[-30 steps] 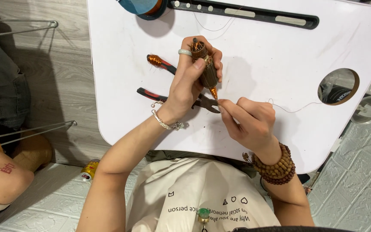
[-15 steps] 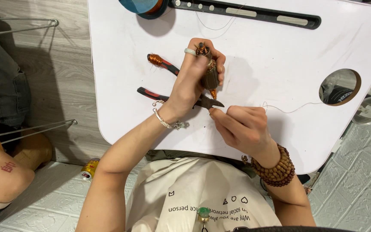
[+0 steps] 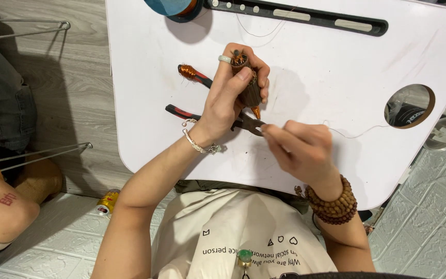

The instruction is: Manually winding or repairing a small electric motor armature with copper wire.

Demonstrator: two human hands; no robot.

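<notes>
1. While the left hand grips a small motor armature upright above the white surface, its copper windings look partly in place — a judgement only.
2. Pliers lie beneath that hand, untouched.
3. Closed in a pinch, the right hand holds a thin wire trailing rightward — loose, apt to snag near the round hole.

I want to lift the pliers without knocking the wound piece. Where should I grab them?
Judging by how they lie, take the pliers by the two red-and-black handles, coming from the left edge of the white table. The handles splay open and free there; the nose lies under the left hand.
</notes>
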